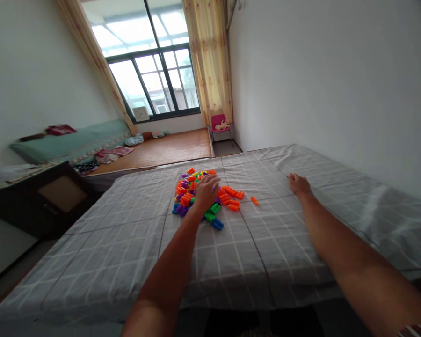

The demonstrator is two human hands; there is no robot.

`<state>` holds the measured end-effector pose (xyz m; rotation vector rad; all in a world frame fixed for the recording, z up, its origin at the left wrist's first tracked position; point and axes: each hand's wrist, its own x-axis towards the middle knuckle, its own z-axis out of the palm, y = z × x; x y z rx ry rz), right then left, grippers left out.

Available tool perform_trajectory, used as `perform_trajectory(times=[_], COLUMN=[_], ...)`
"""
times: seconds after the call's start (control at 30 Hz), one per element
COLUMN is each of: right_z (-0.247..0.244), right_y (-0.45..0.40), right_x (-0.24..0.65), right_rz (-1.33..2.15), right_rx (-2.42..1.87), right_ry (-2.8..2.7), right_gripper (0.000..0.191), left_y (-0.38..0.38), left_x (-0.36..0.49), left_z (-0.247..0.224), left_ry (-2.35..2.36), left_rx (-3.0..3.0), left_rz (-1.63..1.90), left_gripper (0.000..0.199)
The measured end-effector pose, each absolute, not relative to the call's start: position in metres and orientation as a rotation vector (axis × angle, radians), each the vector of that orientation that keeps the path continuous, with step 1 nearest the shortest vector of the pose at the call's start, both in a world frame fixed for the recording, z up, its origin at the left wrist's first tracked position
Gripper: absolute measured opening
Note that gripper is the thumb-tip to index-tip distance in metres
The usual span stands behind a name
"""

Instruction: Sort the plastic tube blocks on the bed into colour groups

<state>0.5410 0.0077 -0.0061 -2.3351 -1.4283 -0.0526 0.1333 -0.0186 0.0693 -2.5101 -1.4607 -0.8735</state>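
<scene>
My left hand (pixel 207 191) is over a heap of small plastic toy pieces (pixel 184 200) in orange, purple, green, blue and yellow. Its fingers are apart, and part of the heap is hidden beneath it. Just right of that hand, several orange pieces (pixel 226 198) lie together, with a single orange piece (pixel 254 200) apart from them. Blue pieces (pixel 216 224) lie at the heap's near edge. Further right, my right hand (pixel 299 183) rests low on the grey checked sheet (pixel 266 224), fingers curled closed. What they hold, if anything, cannot be made out.
The sheet covers a wide bed, with a white wall (pixel 319 84) along its right side. Beyond stands another bed with a brown mat (pixel 175 145) and some cloths. A dark cabinet (pixel 45 196) is at left, a pink chair (pixel 218 120) by the curtain (pixel 212 61).
</scene>
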Motion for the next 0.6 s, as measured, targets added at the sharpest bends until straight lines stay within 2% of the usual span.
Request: perform_trajectory(times=[0.1,0.2,0.3,0.43,0.6], right_z=[-0.010,-0.016,-0.023,-0.032,-0.039], right_y=[0.008,0.009,0.011,0.015,0.019], right_x=[0.542,0.547,0.553,0.561,0.567], right_rz=[-0.160,-0.248,-0.273,-0.296,-0.272], right_rx=[-2.353,-2.318,-2.298,-2.239,-2.158], right_ry=[-1.507,-1.598,-1.648,-1.658,-1.654], right_gripper=[0.050,0.049,0.047,0.042,0.038], left_y=[-0.038,-0.044,-0.035,-0.015,0.009], left_x=[0.196,0.230,0.227,0.190,0.129], left_z=[0.049,0.026,0.018,0.033,0.061], left_ry=[-0.920,-0.759,-0.930,-1.224,-1.488], left_rx=[-2.813,-2.873,-2.803,-2.619,-2.586], left_rz=[-0.534,-0.287,-0.182,-0.095,-0.261], left_gripper=[0.036,0.042,0.039,0.029,0.025])
